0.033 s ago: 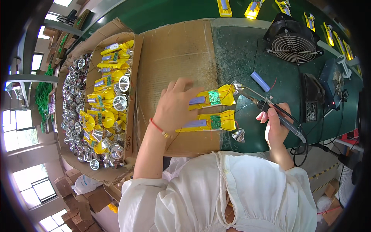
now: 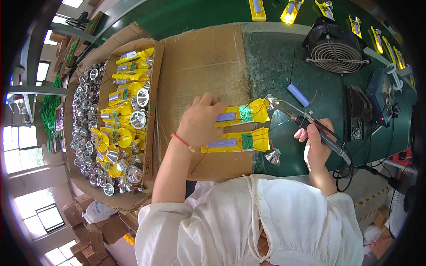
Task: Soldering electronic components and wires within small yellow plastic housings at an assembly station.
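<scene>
Two yellow plastic housings lie side by side across the cardboard edge. The far housing (image 2: 259, 111) carries a blue cell and a green circuit board (image 2: 245, 113); the near housing (image 2: 262, 139) has the same parts. My left hand (image 2: 200, 122) is closed over the far housing's left end, its fingertips partly hidden. In my right hand (image 2: 317, 144) is a soldering iron (image 2: 330, 141) with a thin feed tube, held like a pen. Its tip points at a silver reflector (image 2: 272, 101) beside the far housing's right end. Another reflector (image 2: 273, 156) lies by the near housing.
A cardboard box (image 2: 153, 111) at left holds yellow assemblies and many reflectors. A loose blue cell (image 2: 298, 95) with wires lies beyond the iron. A black fan (image 2: 337, 55) and a soldering station (image 2: 382, 95) stand at right. Yellow housings (image 2: 291, 11) line the far edge.
My left hand's fingers have drawn in and settled on the far housing. Both housings have shifted very slightly. My right hand with the soldering iron stays in place.
</scene>
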